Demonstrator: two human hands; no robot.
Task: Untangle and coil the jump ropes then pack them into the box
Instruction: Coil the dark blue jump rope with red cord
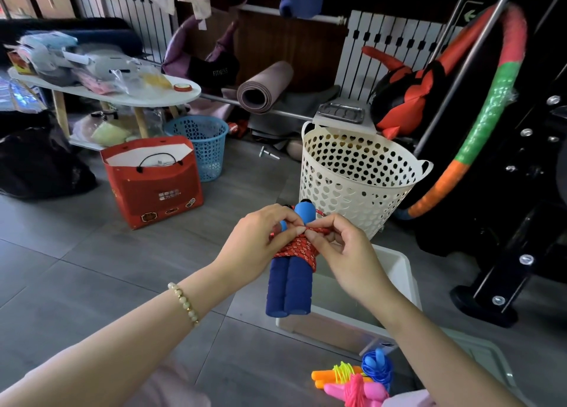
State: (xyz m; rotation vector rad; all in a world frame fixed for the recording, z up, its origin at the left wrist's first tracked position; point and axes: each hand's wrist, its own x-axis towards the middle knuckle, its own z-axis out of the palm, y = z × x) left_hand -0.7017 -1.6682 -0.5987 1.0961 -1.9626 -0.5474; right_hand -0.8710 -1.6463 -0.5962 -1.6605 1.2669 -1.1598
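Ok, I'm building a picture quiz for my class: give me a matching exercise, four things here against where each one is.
1 red rope
2 white box
3 blue basket
4 rolled mat

A right next to the red bag
B wound round the blue handles
C on the floor below the handles
D farthest back of the four

Pairs: 1-B, 2-C, 3-A, 4-D

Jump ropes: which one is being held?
The blue-handled rope with red cord, pinched by the left hand and right hand; the orange-handled rope, pink rope and blue-corded rope lie below.
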